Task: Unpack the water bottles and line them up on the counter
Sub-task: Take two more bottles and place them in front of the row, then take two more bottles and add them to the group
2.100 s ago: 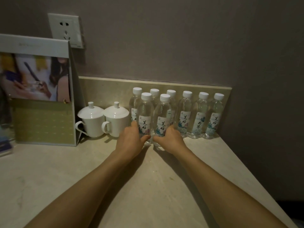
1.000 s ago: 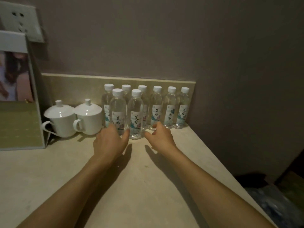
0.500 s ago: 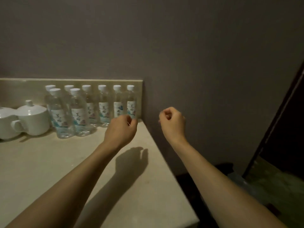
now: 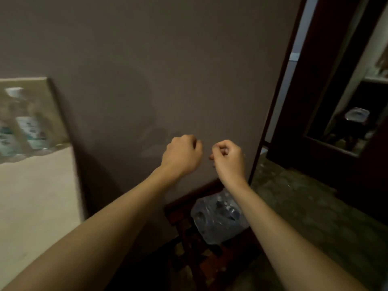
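- My left hand (image 4: 182,154) hangs in front of the grey wall (image 4: 168,70), past the right edge of the counter (image 4: 35,196), fingers curled into a loose fist with nothing in it.
- My right hand (image 4: 228,157) is just beside it, apart by a narrow gap, also curled; thumb and forefinger are pinched together, and I see nothing between them.
- Both forearms reach up from the bottom of the view, bare.
- The water bottles (image 4: 27,131) stand at the far right corner of the counter, against the backsplash (image 4: 48,106); they are badly blurred, so I can make out only one white cap and pale labels, and I cannot count them.
- The counter top shows at the left edge of the view, pale and smeared by motion.
- Below my right wrist, on the floor at the foot of the wall, lies a crumpled clear plastic wrap (image 4: 218,219), resting on a dark wooden frame (image 4: 189,238). I cannot tell whether any bottles are inside it.
- To the right, a dark door frame (image 4: 279,85) runs up the wall's edge, with mottled green floor (image 4: 304,206) beyond it.
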{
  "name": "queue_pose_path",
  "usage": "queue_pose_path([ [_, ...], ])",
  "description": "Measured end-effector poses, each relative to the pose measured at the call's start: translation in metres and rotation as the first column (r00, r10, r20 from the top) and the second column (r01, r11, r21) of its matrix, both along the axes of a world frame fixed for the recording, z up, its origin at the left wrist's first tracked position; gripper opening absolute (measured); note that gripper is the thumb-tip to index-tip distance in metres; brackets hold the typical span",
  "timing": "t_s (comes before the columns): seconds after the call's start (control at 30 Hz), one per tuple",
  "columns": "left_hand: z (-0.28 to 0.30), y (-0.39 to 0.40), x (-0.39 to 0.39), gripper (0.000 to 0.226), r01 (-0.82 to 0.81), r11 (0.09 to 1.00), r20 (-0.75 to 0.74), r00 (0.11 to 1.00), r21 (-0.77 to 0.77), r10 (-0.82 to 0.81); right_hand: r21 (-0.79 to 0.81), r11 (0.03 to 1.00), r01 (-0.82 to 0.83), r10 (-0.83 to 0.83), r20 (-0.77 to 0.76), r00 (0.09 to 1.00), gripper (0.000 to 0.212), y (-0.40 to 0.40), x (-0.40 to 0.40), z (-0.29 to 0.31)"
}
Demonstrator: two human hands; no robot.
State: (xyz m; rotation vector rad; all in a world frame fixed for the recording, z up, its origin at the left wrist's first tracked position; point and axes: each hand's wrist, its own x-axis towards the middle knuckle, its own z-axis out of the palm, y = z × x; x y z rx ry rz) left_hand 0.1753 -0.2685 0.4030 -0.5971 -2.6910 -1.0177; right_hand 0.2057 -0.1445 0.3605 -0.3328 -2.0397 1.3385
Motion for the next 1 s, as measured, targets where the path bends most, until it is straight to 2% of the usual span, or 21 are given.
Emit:
queue_pose_path([
  [0.23, -0.056, 0.12, -0.054, 0.031, 0.163, 0.971, 0.163, 0.977, -0.175, -0.135, -0.088, 0.99, 0.106, -0.098, 0.093, 0.991, 0.025, 0.109, -0.034, -0.046],
  [0.43, -0.111, 0.202, -0.12, 0.03, 0.266, 0.946, 0.339, 0.921, -0.184, -0.193, -0.094, 0.981, 0.168, -0.132, 0.311, 0.941, 0.023, 0.193, -0.092, -0.088],
  [0.63, -0.192, 0.238, -0.17, 0.036, 0.266, 0.953, 0.544, 0.826, -0.147, -0.147, -0.073, 0.979, 0.191, -0.134, 0.477, 0.869, 0.016, 0.24, -0.131, -0.151],
  [0.77, -0.259, 0.256, -0.177, 0.036, 0.291, 0.935, 0.648, 0.756, -0.201, -0.096, -0.055, 0.987, 0.148, -0.089, 0.581, 0.809, 0.018, 0.26, -0.146, -0.206],
  [0.87, -0.3, 0.268, -0.183, 0.041, 0.294, 0.935, 0.737, 0.673, -0.197, -0.056, -0.079, 0.992, 0.101, -0.025, 0.655, 0.756, 0.018, 0.277, -0.165, -0.243],
  [1.0, -0.342, 0.287, -0.197, 0.037, 0.212, 0.963, 0.847, 0.53, -0.167, 0.031, -0.146, 0.989, -0.007, 0.117, 0.758, 0.642, 0.026, 0.307, -0.195, -0.288],
])
